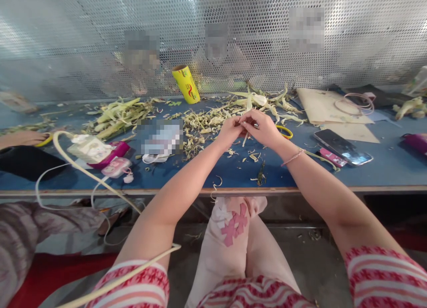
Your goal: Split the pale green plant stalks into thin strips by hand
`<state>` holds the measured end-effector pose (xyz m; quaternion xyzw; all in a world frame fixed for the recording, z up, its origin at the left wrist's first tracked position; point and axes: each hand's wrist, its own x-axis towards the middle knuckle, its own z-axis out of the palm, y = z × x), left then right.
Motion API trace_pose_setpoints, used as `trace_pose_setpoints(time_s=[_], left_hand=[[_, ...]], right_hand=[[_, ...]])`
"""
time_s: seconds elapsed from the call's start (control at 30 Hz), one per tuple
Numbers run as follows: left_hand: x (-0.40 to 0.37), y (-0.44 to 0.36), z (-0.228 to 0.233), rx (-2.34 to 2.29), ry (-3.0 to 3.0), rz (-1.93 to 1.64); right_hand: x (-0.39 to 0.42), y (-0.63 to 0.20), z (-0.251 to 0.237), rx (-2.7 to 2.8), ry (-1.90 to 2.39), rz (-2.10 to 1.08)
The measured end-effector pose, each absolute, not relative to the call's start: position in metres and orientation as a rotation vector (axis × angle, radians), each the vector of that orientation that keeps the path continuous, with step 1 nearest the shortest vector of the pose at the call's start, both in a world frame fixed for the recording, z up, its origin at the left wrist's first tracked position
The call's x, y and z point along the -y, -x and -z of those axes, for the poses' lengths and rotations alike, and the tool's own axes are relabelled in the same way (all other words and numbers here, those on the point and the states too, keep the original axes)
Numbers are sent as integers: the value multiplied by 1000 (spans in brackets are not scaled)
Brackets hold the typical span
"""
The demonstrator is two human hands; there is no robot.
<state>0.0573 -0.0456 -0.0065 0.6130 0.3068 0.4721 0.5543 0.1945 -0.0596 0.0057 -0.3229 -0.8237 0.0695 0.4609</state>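
Observation:
My left hand (pixel 230 131) and my right hand (pixel 260 126) meet over the blue table, fingers pinched together. Between them is a pale plant stem (pixel 245 139), its lower end pointing down toward the table; my fingers hide the middle of it. Just behind the hands lies a heap of dry, pale green and brownish plant scraps (pixel 207 121), with longer leafy stalks (pixel 263 99) at its far side. A yellow loop (pixel 285 131), like a scissors handle, shows beside my right wrist. Small trimmings (pixel 254 157) are scattered below my hands.
A yellow cardboard tube (pixel 187 85) stands tilted against the perforated metal panel (pixel 233 14). Uncut-looking stalks (pixel 123 114) are piled left. A phone (pixel 343 146) and brown paper (pixel 327 106) lie right. Cables cross the left edge (pixel 96 177), near another person's hand (pixel 25 139).

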Motion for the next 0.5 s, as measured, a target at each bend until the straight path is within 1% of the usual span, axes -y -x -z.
trace_pose_setpoints(time_s=[0.17, 0.5], left_hand=[[43, -56, 7, -728, -1399, -1114], [36, -47, 0, -688, -1275, -1179]], right_hand=[[60, -198, -8, 2042, 736, -211], [54, -210, -10, 2209, 634, -26]])
